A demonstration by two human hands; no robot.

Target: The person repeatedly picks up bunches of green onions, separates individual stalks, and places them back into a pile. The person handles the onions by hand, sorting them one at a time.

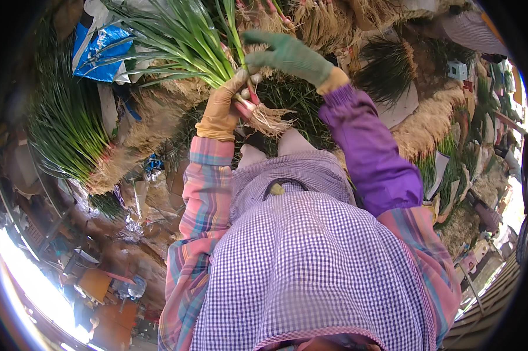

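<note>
My left hand [223, 102], in a tan glove, is closed around a bunch of green garlic plants [194, 52]. Their long leaves fan out to the upper left, while the reddish stem bases and pale roots [270, 118] point down to the right. Small whitish bulbs show beside the fingers. My right hand [286, 57], in a green glove with a tan cuff, is just right of the bunch. Its fingers are spread near one upright stem; whether they touch it I cannot tell.
A large heap of leafy plants [66, 127] lies at left, near a blue plastic sheet [104, 52]. More rooted plants [321, 22] lie at the top. A dark green bundle [387, 66] and a long rooted row [435, 118] are at right. Loose leaves lie beyond my knees.
</note>
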